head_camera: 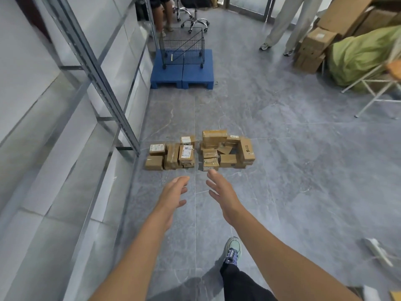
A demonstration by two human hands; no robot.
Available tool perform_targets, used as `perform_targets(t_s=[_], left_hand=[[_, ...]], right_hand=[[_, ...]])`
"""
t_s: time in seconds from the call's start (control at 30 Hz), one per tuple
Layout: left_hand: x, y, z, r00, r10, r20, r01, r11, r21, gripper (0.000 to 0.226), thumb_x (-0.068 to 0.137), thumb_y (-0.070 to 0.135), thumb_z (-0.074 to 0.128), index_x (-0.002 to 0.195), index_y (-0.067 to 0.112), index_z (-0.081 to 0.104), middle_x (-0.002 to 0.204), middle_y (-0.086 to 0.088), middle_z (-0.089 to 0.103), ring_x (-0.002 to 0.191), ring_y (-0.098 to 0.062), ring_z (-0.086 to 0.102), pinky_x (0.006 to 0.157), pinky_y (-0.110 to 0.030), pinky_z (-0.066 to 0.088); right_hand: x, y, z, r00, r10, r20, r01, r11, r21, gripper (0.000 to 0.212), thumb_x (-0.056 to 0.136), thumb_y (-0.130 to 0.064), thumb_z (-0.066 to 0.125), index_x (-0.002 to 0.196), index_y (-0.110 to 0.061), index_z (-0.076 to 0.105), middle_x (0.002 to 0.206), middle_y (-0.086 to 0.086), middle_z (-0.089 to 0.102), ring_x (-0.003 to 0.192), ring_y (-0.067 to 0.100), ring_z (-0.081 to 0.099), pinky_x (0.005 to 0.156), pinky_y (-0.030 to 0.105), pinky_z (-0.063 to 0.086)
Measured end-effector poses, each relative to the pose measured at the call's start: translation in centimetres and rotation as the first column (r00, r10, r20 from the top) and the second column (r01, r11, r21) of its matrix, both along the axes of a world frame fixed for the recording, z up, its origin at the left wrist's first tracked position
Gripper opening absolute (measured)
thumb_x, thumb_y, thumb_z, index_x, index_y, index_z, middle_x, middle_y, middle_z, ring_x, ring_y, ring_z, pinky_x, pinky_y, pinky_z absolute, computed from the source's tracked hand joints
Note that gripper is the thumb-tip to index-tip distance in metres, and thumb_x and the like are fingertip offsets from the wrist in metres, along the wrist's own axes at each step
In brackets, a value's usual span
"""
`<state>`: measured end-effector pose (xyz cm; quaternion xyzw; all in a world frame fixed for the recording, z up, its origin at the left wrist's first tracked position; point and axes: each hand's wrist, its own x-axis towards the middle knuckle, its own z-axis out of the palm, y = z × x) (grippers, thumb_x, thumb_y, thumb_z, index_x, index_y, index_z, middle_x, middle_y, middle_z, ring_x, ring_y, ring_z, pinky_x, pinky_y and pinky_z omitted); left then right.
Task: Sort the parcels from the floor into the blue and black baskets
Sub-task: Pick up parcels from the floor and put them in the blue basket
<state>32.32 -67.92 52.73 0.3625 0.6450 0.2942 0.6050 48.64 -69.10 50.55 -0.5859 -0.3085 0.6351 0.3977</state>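
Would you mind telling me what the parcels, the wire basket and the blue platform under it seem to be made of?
Parcels: brown cardboard, matte, taped, paper labels. Basket: thin dark metal wire, open mesh. Platform: probably moulded plastic, uniform blue, slightly glossy.

Both arms reached forward, left hand and right hand empty, fingers loose, above grey floor. Two clusters of parcels lay ahead; black wire basket stood on blue pallet.
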Motion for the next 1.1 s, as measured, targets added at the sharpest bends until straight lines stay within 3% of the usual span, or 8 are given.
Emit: perform_targets(t_s=[0.37,0.57,0.9,1.1], left_hand=[[13.6,11.1,-1.6,0.996,-0.082,0.023,0.084,0.992,-0.091,0.030,0.104,0.046,0.054,0.130,0.031,0.057,0.139,0.004,0.059,0.127,-0.014,0.056,0.108,-0.044,0.048],[18.0,15.8,-2.5,0.988,-0.150,0.031,0.153,0.980,-0.126,0.036,0.105,0.047,0.052,0.135,0.029,0.056,0.142,0.004,0.056,0.131,-0.015,0.054,0.113,-0.047,0.046],[24.1,28.7,-8.5,0.967,-0.238,0.088,0.252,0.939,-0.233,0.024,0.101,0.051,0.055,0.119,0.035,0.058,0.139,0.004,0.058,0.128,-0.014,0.055,0.110,-0.045,0.047],[27.1,38.6,-12.8,0.959,-0.247,0.138,0.280,0.898,-0.339,0.042,0.105,0.045,0.051,0.141,0.022,0.054,0.141,-0.001,0.055,0.132,-0.019,0.052,0.115,-0.047,0.044]], right_hand=[[12.3,10.1,-2.4,0.998,-0.065,-0.027,0.064,0.997,-0.045,0.068,0.103,-0.062,0.048,0.159,-0.025,0.041,0.160,-0.008,0.046,0.141,0.011,0.049,0.114,0.032,0.038],[17.0,14.7,-3.2,0.992,-0.123,-0.012,0.122,0.990,-0.071,0.066,0.103,-0.063,0.046,0.158,-0.026,0.043,0.158,-0.008,0.048,0.141,0.013,0.050,0.121,0.039,0.037],[24.0,25.6,-7.9,0.968,-0.236,0.085,0.247,0.955,-0.165,0.062,0.105,-0.057,0.047,0.159,-0.026,0.042,0.157,-0.004,0.050,0.140,0.018,0.051,0.122,0.042,0.037],[27.3,34.2,-11.1,0.953,-0.249,0.174,0.287,0.924,-0.253,0.058,0.108,-0.056,0.043,0.157,-0.026,0.043,0.160,-0.003,0.047,0.144,0.019,0.048,0.125,0.046,0.033]])
